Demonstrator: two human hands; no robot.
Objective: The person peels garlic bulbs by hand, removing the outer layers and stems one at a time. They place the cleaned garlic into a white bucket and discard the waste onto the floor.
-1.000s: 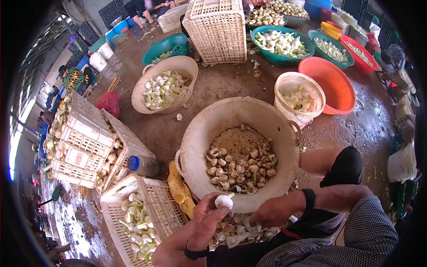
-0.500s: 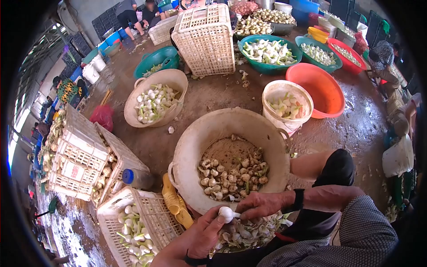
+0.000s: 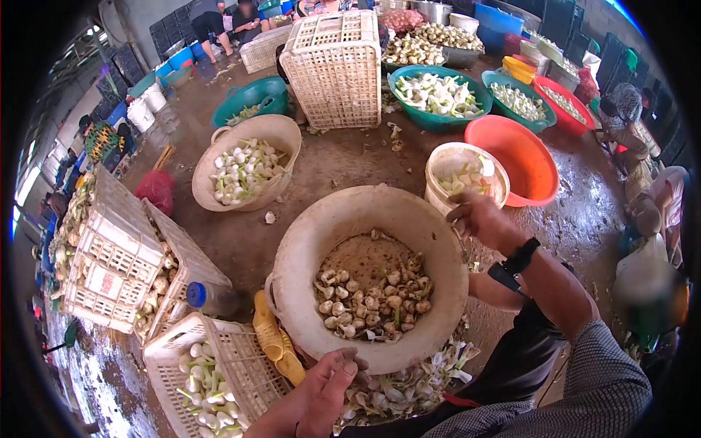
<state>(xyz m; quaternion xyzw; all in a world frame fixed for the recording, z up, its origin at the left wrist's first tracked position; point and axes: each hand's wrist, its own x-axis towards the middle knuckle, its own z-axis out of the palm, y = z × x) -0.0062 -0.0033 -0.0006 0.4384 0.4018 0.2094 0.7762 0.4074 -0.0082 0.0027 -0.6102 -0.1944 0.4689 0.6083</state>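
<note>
My left hand [image 3: 330,385] is at the near rim of a large whitish tub [image 3: 301,281], fingers loosely bent and no bulb in it. In the tub lie several brownish, unpeeled garlic bulbs [image 3: 372,299]. My right hand [image 3: 488,221] is stretched out beside a white bucket [image 3: 436,191], its fingers apart. A white garlic bulb [image 3: 485,166] shows at the bucket's far inner side, clear of my fingers. Peeled garlic with green stems [image 3: 460,179] lies inside the bucket. Below the tub, a heap of garlic skins [image 3: 401,387] lies by my legs.
An orange basin [image 3: 522,157] stands behind the bucket. To the left are a beige basin [image 3: 285,175] of garlic, tilted crates [image 3: 120,248], a blue-capped bottle [image 3: 212,296] and yellow footwear [image 3: 272,332]. A tall crate [image 3: 332,80] stands ahead. Other people sit farther off.
My right hand has moved from the tub's near edge up and right to the white bucket. The peeled garlic bulb has left my hands. My left hand has dropped slightly.
</note>
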